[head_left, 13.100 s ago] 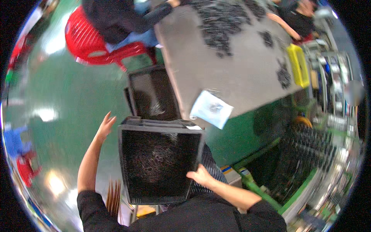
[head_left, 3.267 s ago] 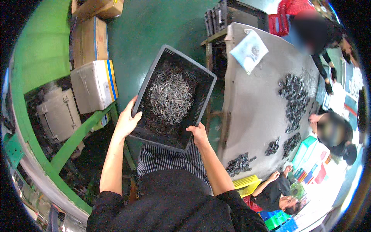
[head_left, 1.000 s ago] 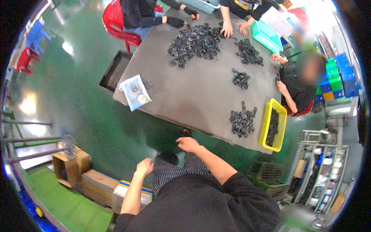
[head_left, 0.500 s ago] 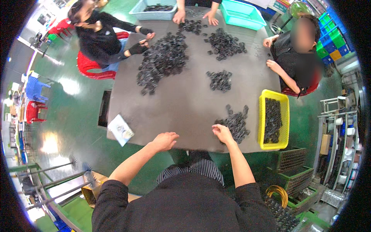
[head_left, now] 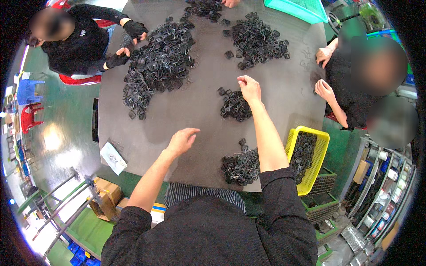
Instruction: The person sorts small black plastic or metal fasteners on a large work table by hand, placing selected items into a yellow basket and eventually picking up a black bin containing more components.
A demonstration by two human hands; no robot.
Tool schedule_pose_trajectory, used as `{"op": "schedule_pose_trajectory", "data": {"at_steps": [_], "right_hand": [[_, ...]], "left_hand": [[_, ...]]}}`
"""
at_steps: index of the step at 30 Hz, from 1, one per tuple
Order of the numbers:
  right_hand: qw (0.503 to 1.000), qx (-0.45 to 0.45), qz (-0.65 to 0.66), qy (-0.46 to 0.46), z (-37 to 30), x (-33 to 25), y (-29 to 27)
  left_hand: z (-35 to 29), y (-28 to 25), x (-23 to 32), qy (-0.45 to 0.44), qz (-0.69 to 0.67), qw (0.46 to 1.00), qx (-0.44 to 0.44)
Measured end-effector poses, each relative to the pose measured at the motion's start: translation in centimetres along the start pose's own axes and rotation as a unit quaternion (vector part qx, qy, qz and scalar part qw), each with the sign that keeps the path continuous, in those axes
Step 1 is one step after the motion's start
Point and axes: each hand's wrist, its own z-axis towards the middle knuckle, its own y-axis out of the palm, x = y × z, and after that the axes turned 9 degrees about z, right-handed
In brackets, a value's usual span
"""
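Pile (head_left: 159, 62) on left of table (head_left: 208, 164), three piles (head_left: 236, 107) right, one behind another, parts (head_left: 304, 148) in basket (head_left: 320, 155) at near right corner, pouch (head_left: 113, 158) near left.

Head-height fisheye view, steeply downward

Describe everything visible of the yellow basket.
The yellow basket is rectangular, open-topped and plastic-looking, with perforated walls and a solid rim. It sits upright at the near right corner of the grey table, its long sides running away from the person. A heap of small black pieces lies inside, hiding most of its floor. The left hand and right hand are clear of it; whether the right sleeve touches its rim cannot be told.
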Motion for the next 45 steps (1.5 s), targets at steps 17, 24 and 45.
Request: {"op": "schedule_pose_trajectory", "data": {"at_steps": [17, 24, 45], "right_hand": [[0.969, 0.082, -0.160, -0.168, 12.2, -3.7, 8.2], [0.972, 0.057, 0.034, -0.227, 15.2, -8.9, 10.6], [0.970, 0.058, -0.065, -0.229, 19.0, -11.6, 11.3]], "left_hand": [[14.2, -2.5, -1.2, -0.034, -0.065, 0.993, 0.093], [11.9, -1.7, -2.5, -0.072, -0.167, 0.979, 0.090], [13.1, -1.6, -7.6, -0.118, -0.445, 0.888, -0.006]]}}
